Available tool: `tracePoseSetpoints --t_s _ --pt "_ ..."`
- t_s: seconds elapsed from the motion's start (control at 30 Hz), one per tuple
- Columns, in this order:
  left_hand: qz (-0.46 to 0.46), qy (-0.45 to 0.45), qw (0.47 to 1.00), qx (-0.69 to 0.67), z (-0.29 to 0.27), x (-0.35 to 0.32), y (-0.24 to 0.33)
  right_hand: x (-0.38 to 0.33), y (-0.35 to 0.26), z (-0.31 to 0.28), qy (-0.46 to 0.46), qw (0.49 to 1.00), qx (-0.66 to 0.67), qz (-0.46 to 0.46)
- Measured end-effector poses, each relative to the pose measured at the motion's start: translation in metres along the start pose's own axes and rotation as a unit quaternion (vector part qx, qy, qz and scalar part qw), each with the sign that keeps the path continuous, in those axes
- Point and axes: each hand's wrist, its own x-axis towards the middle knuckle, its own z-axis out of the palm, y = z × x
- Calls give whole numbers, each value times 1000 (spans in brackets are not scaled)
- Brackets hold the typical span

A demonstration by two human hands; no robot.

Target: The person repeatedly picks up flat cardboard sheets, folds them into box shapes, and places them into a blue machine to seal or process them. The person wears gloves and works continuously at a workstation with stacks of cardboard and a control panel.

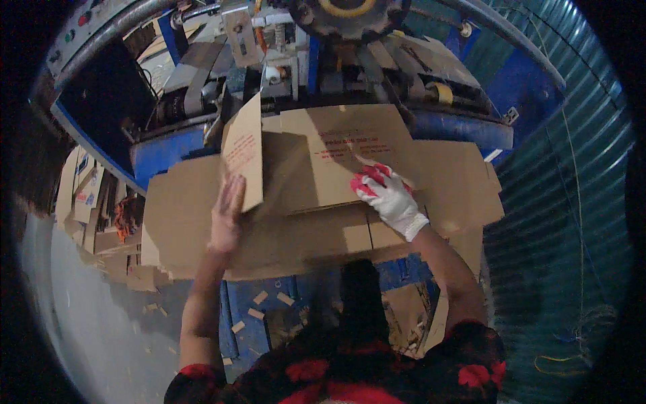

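Observation:
A tall flap (243, 151) of a brown cardboard sheet stands up on the left. My bare left hand (229, 210) lies against its lower edge with the fingers stretched upward, slightly blurred. To the right, a cardboard panel (303, 155) with red print lies over a wider cardboard sheet (178, 209). On that panel's lower right rests my right hand (390, 202), in a white glove with red finger areas. Its fingers are curled down at the cardboard; whatever they pinch is hidden. The wide sheet spreads out beneath both hands.
Ahead stands a blue-framed machine (498, 128) with rollers and a dark round wheel (350, 17). Stacked cardboard (87, 195) stands at left. Cardboard scraps (256, 313) lie below the sheets. A corrugated green wall (552, 222) bounds the right side.

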Motion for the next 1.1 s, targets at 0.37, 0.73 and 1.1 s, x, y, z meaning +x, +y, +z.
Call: tracePoseSetpoints --t_s 0.37,0.73,1.1 --pt "36 -63 996 42 62 85 -88 84 72 72 86 996 -7 -33" --pt "-122 -55 990 32 101 158 -120 141 117 55 157 984 -3 82" --pt "-327 -209 806 447 -37 -88 -144 -161 268 39 -5 713 -124 691"
